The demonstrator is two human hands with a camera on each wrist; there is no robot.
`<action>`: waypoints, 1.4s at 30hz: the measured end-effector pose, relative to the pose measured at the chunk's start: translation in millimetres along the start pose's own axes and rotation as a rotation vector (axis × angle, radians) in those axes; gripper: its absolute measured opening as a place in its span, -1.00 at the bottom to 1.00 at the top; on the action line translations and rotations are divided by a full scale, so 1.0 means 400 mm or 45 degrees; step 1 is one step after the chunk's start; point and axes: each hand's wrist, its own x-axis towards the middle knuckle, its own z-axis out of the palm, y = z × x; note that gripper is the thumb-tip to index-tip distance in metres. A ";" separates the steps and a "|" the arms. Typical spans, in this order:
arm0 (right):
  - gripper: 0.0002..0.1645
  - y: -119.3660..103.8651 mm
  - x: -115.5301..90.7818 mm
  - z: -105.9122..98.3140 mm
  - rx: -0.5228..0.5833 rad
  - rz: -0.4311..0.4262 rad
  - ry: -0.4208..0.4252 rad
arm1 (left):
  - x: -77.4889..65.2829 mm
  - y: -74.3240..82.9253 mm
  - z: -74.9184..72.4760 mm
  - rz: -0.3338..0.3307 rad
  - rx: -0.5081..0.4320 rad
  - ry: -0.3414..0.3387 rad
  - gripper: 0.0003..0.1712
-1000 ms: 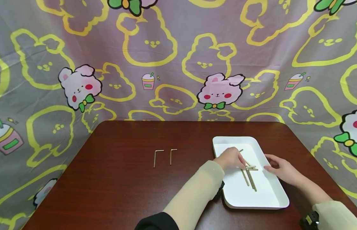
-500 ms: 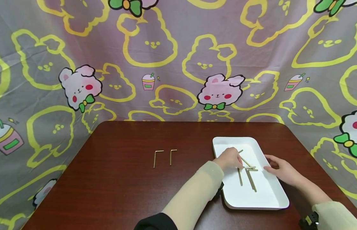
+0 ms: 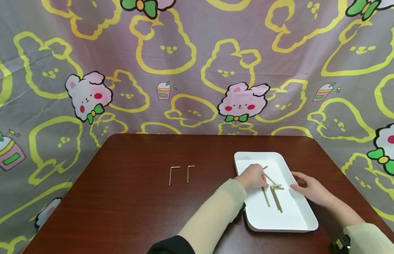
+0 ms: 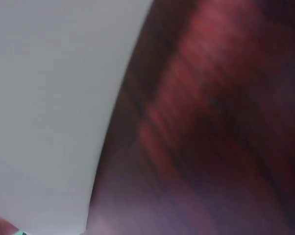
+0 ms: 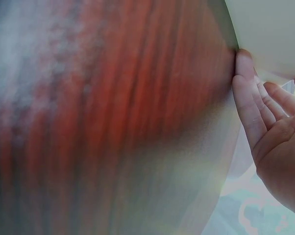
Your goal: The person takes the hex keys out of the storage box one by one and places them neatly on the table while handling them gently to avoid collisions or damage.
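In the head view, my left hand (image 3: 254, 175) reaches over the near-left rim of a white tray (image 3: 295, 218). Its thumb and fingers pinch the upper end of a brass-coloured hex key (image 3: 266, 197), whose long arm slants down toward the tray floor; the bend is hidden by the fingers. Beside it lie several more L-shaped hex keys (image 3: 277, 201), partly overlapping. My right hand (image 3: 312, 188) touches the tray's right side, thumb at the rim. In the right wrist view, its fingers (image 5: 248, 105) lie fairly straight along the tray's outer wall. The left wrist view shows mostly pale tray wall (image 4: 54, 107).
Two hex keys (image 3: 170, 176) stand apart side by side on the dark red-brown table (image 3: 130, 204), left of the tray, short arms pointing right. A patterned curtain (image 3: 184, 81) with bears and rabbits hangs behind the table's far edge.
My left hand has drawn one hex key leftward, away from the others in the tray; its lower end has since swung slightly right. The right hand has stayed at the tray's side.
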 end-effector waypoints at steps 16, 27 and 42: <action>-0.29 0.000 -0.001 -0.003 -0.008 0.025 -0.022 | -0.003 -0.009 -0.001 0.045 -0.386 0.002 -0.93; -0.28 0.001 0.001 -0.005 0.009 0.026 -0.028 | -0.004 -0.007 -0.008 0.037 -0.510 0.002 -0.95; -0.27 0.000 0.001 -0.005 0.008 0.016 -0.027 | -0.008 -0.009 -0.033 0.031 -0.805 0.075 -0.96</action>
